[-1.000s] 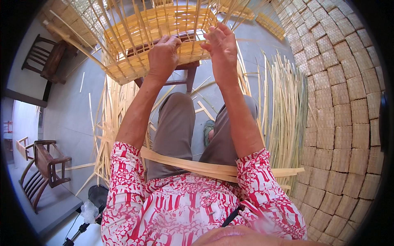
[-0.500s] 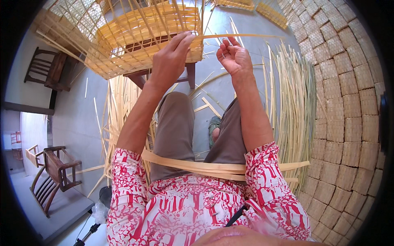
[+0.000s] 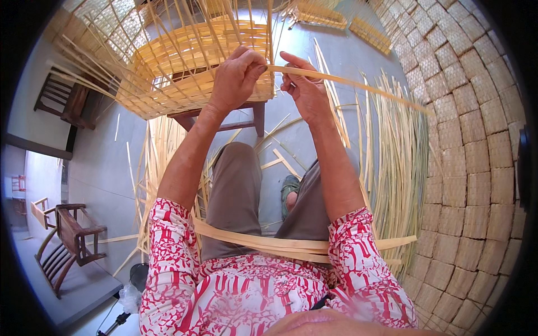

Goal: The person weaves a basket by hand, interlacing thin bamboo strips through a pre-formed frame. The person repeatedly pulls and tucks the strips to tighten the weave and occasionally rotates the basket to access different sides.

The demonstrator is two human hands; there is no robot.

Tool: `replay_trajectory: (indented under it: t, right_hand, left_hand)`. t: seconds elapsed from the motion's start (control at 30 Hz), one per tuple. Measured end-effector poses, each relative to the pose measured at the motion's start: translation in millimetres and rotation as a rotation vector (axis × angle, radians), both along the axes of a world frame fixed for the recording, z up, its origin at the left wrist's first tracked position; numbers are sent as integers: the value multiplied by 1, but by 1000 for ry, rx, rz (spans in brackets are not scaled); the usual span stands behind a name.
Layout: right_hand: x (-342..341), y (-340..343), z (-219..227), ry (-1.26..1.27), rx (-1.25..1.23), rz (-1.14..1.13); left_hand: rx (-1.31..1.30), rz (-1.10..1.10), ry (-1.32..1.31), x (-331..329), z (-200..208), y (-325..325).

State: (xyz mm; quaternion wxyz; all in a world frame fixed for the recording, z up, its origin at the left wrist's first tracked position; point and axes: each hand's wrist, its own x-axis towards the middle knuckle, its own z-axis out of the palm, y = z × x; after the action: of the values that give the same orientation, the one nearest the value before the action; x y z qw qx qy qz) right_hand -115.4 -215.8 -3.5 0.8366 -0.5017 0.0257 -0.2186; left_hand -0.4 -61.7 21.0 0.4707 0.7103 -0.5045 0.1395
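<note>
A half-woven bamboo basket (image 3: 193, 92) with upright stakes rests on a dark wooden stool (image 3: 259, 117) ahead of my knees. At its right corner my left hand (image 3: 238, 78) is closed, pinching a thin bamboo strip (image 3: 364, 87) with thumb and fingers. The strip's free length runs out to the right. Just beside the corner, my right hand (image 3: 308, 92) has its fingers around the strip, the index finger stretched above it; the exact grip is partly hidden. Several flat bamboo strips (image 3: 291, 243) lie across my lap.
Long loose bamboo strips (image 3: 392, 162) lie on the floor to the right, with more strips (image 3: 162, 151) to the left. Stacked woven pieces (image 3: 468, 179) line the far right. Wooden chairs (image 3: 75, 232) stand at the left. A woven panel (image 3: 370, 35) lies farther back.
My right hand has moved left toward the basket corner and closed in on the strip. The strip's free end now slants downward to the right. The basket sits slightly lower in view.
</note>
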Motion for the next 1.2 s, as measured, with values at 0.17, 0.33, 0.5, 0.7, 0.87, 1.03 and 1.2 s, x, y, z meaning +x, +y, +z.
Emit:
replay_trajectory:
  t: [0.17,0.33,0.5,0.7,0.87,1.03,1.2]
  right_hand:
    - [6,-6,13,61,-343,-40]
    - [9,-17,14,-33,-546,28]
    - [12,-17,14,-43,-398,43]
    - [28,-22,7,6,-349,-154]
    - [25,3,7,-57,108,-405]
    - [10,29,0,-33,408,-424]
    - [3,30,7,-7,-707,-574]
  left_hand:
    - [31,-134,102,7,-2,3]
    - [54,-170,98,9,-1,3]
    - [-3,-174,112,12,-3,-2]
    - [-73,-149,54,17,-10,-15]
    - [-48,-35,221,4,-4,-20]
    - [-37,257,124,6,-20,-42]
    - [185,348,-142,-16,-15,-43]
